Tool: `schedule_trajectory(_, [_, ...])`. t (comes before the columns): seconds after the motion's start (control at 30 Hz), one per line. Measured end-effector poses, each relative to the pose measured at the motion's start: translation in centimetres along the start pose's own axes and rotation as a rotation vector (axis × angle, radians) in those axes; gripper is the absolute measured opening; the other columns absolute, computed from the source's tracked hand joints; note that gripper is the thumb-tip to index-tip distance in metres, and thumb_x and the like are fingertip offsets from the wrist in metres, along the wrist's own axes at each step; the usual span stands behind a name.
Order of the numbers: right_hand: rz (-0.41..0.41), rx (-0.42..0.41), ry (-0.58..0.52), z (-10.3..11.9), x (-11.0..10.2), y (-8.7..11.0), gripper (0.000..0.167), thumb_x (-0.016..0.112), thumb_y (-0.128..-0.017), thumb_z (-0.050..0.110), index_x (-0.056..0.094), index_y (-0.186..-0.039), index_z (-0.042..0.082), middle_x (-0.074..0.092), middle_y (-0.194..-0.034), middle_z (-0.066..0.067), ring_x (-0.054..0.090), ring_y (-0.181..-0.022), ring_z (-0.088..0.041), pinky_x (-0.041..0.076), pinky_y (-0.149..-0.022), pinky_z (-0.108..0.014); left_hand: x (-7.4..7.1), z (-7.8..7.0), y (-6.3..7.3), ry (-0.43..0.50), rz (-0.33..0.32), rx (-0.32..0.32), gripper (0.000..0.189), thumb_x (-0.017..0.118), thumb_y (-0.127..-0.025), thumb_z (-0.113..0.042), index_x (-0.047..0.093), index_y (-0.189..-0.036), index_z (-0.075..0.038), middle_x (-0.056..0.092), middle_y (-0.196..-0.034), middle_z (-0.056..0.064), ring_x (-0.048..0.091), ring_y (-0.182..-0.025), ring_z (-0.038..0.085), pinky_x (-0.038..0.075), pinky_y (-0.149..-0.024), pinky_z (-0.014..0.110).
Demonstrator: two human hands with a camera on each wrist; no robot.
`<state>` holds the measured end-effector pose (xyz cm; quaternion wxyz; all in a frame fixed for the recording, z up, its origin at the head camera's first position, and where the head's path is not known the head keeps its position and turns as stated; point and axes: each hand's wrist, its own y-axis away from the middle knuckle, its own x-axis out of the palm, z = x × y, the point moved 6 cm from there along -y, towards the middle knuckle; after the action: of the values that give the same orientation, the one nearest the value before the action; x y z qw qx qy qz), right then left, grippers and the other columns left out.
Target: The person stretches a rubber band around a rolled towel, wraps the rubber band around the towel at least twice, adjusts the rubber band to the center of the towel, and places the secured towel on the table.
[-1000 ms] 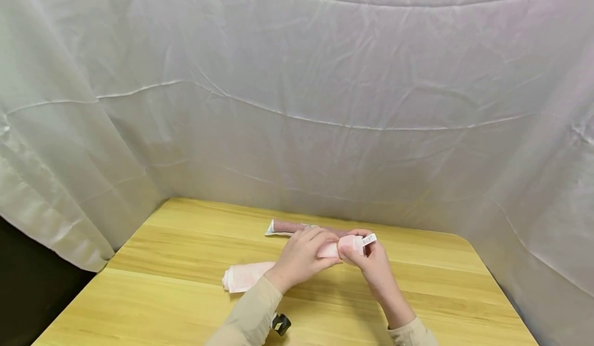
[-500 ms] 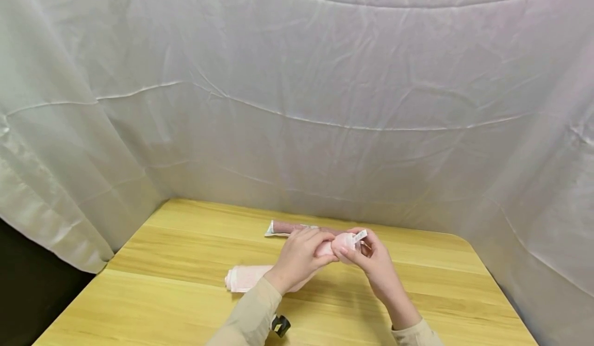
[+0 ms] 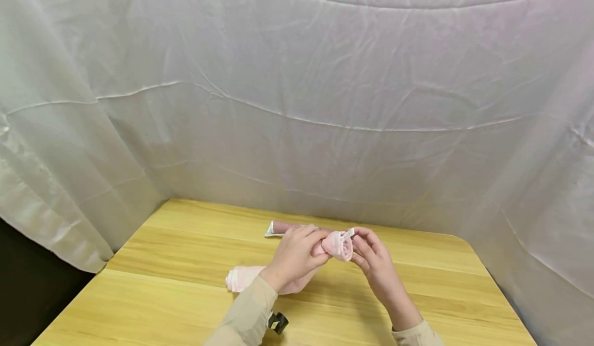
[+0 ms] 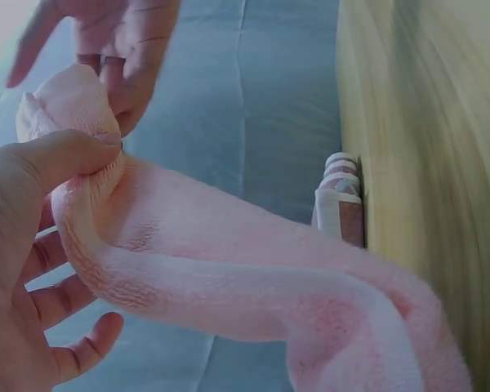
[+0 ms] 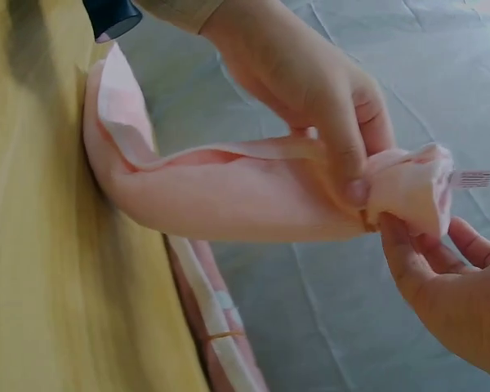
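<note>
A pale pink rolled towel (image 3: 246, 278) slants up from the table, its lower end on the wood. My left hand (image 3: 297, 253) pinches it close to the raised end, thumb pressed on the cloth in the left wrist view. An orange-brown elastic band (image 5: 369, 219) circles the roll beside the left thumb. Beyond it the coiled end (image 3: 341, 246) flares out, with a white printed tag (image 5: 474, 179) sticking from it. My right hand (image 3: 378, 263) is at this end, fingers loosely extended against the roll and thumb held away from it.
A darker, mauve rolled towel with white edging (image 3: 283, 227) lies at the table's back, partly behind the left hand; a band (image 5: 224, 335) wraps it. A black device (image 3: 278, 323) sits by the left sleeve. Grey-white curtains (image 3: 297, 103) enclose the wooden table (image 3: 153, 263).
The raised towel end has shifted slightly left and turned, so its coiled face and tag show. My right hand has loosened from gripping that end, its fingers now spread beside it.
</note>
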<state>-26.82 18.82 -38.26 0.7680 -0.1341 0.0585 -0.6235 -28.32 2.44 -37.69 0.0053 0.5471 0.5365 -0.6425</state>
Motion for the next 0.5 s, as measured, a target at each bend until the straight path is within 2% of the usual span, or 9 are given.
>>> schedule_trajectory(0.07, [-0.016,0.011,-0.021,-0.4,-0.1,-0.1,0.015,0.041,-0.104,0.016,0.052,-0.114,0.017,0.059,-0.105,0.008,0.061,-0.095,-0.004,0.055,-0.079,-0.024,-0.2,0.0,0.0,-0.006,-0.018,0.007,0.036,0.076,-0.078,-0.039,0.069,-0.111,-0.025,0.067,-0.101,-0.011,0.059,-0.092,0.008,0.047,-0.085,0.030])
schedule_trajectory(0.17, [-0.058,0.084,0.019,-1.6,-0.5,-0.4,0.012,0.045,-0.102,0.014,0.053,-0.111,0.017,0.059,-0.102,0.008,0.060,-0.091,-0.006,0.055,-0.078,-0.028,-0.4,-0.1,0.0,-0.012,-0.045,0.014,0.034,0.077,-0.078,-0.039,0.070,-0.108,-0.025,0.063,-0.096,-0.010,0.053,-0.087,0.009,0.044,-0.078,0.027])
schedule_trajectory(0.3, [-0.074,0.197,0.094,-3.3,-0.9,-0.5,0.020,0.048,-0.096,0.008,0.053,-0.116,0.011,0.059,-0.103,0.006,0.059,-0.092,-0.010,0.054,-0.080,-0.034,-0.2,-0.1,0.1,-0.012,-0.015,-0.015,0.031,0.076,-0.079,-0.040,0.069,-0.106,-0.025,0.059,-0.091,-0.010,0.053,-0.082,0.008,0.045,-0.076,0.027])
schedule_trajectory(0.4, [-0.071,0.227,0.088,-3.9,-1.0,-0.6,0.019,0.048,-0.096,0.009,0.053,-0.115,0.008,0.058,-0.104,0.003,0.057,-0.094,-0.012,0.054,-0.081,-0.036,0.0,0.0,0.2,-0.001,0.007,-0.039,0.031,0.075,-0.080,-0.038,0.068,-0.107,-0.024,0.061,-0.092,-0.011,0.057,-0.082,0.007,0.047,-0.076,0.027])
schedule_trajectory(0.5, [-0.095,0.240,0.048,-4.2,-1.2,-0.8,0.011,0.049,-0.098,0.015,0.054,-0.107,0.012,0.058,-0.101,0.003,0.059,-0.093,-0.012,0.054,-0.080,-0.036,-0.1,0.3,0.2,0.018,-0.030,-0.041,0.032,0.076,-0.079,-0.032,0.068,-0.108,-0.021,0.062,-0.093,-0.009,0.057,-0.079,0.007,0.048,-0.073,0.025])
